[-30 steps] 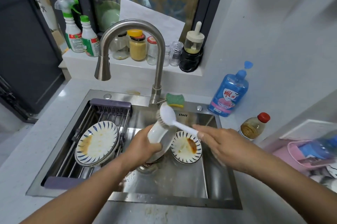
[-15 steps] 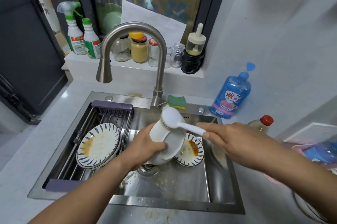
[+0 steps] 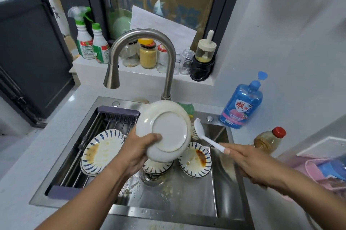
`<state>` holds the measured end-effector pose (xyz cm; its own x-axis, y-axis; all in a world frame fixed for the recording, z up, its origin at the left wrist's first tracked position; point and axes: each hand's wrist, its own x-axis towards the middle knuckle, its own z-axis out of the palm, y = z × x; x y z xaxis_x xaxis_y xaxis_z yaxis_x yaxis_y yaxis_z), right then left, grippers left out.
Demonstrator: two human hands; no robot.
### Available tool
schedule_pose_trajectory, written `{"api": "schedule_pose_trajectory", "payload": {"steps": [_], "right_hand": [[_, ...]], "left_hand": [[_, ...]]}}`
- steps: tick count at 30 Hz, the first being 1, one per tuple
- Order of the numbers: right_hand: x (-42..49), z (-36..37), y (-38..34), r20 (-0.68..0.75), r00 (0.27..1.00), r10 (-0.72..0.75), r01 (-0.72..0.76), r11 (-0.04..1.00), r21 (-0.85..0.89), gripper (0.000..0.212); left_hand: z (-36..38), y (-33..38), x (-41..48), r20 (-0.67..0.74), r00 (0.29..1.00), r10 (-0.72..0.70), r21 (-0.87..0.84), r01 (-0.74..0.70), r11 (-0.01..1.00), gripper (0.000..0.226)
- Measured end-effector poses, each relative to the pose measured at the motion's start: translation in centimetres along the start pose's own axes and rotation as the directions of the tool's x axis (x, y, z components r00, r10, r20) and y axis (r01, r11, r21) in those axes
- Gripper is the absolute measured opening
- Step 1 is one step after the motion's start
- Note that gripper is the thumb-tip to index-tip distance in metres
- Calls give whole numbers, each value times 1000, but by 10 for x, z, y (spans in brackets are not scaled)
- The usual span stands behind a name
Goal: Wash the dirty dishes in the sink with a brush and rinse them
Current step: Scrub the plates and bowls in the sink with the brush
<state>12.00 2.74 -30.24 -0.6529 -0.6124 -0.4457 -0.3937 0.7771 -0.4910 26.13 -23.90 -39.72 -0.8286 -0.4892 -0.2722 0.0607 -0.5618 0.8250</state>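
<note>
Head view: the person's left hand point(image 3: 138, 153) grips the held plate point(image 3: 168, 132) by its lower rim, thumb across the white underside. The plate is up over the sink point(image 3: 168, 201), tilted with its back toward the camera. The right hand point(image 3: 249, 162) is wrapped around the handle end of the brush point(image 3: 207, 138), bristles right at the plate's right edge.

This looks like the scrubbing step. To do it well, they'd probably want to keep that rim grip firm, since a wet plate gets slippery, and work the bristles round the foot ring and the rim. It should stay over the basin for drips. The faucet point(image 3: 142, 33) shows no water running, so rinsing isn't started.

There are plenty left: a sauce-stained plate on the rack point(image 3: 102, 152), another in the basin point(image 3: 194, 159), and one more under the held one point(image 3: 157, 166).

Compared with half a second ago, the plate has come up higher and swung round to show its underside. The brush has dropped from over its top edge to its right side.
</note>
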Motion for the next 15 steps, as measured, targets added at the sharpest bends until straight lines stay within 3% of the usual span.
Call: {"api": "schedule_pose_trajectory", "payload": {"steps": [4, 6, 9, 12, 15], "right_hand": [[3, 18, -5, -134, 989, 58, 4, 907, 421, 31], [12, 24, -17, -188, 980, 70, 40, 850, 525, 41], [24, 31, -39, -215, 976, 29, 111, 786, 609, 52], [31, 28, -46, -219, 975, -26, 156, 786, 599, 60], [36, 9, -45, -221, 962, -161, 246, 860, 447, 70]], "left_hand": [[1, -6, -1, -1, 997, -82, -260, 79, 962, 62], [11, -10, -8, 49, 991, -122, -333, 132, 934, 47], [24, -16, -15, 169, 978, -122, -355, 176, 918, 44], [20, -6, -15, 221, 969, -107, -209, 154, 966, 62], [5, 26, -6, 265, 955, -132, 167, 89, 982, 69]]}}
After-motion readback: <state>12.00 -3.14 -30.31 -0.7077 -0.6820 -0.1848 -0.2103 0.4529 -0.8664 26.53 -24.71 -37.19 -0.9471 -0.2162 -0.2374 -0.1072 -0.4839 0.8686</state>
